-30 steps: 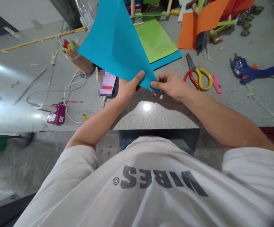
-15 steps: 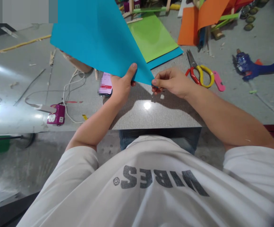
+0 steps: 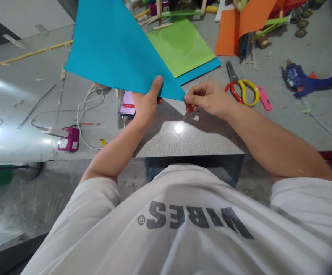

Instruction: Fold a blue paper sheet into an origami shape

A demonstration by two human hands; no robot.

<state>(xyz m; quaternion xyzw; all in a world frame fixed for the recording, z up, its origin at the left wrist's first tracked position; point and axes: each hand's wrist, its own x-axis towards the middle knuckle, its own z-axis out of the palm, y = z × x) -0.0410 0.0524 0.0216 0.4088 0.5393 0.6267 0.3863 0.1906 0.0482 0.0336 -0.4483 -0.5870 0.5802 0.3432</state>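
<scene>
A large sheet of blue paper [image 3: 111, 49] is held up off the table, slanting toward the upper left. My left hand [image 3: 147, 101] grips its lower edge, thumb on top and fingers underneath. With thumb and fingertips, my right hand [image 3: 208, 98] pinches the sheet's pointed right corner. Behind the sheet lies green paper [image 3: 184, 47] on top of another blue sheet [image 3: 204, 70]. A phone with a lit pinkish screen [image 3: 128, 105] is partly covered by my left hand. Close to my right hand rest scissors with red and yellow handles [image 3: 244, 91].
A pink cutter [image 3: 265, 98] lies beside the scissors, and a blue glue gun [image 3: 303, 78] farther right. Folded orange paper [image 3: 229, 32] and wooden sticks crowd the back. At left are a purple plug adapter [image 3: 68, 139] and a white cable [image 3: 81, 114]. The table's front edge runs before me.
The far end of the blue sheet has tipped lower and flatter, covering more of the brown object behind it. Both hands stay nearly in place with the same grip.
</scene>
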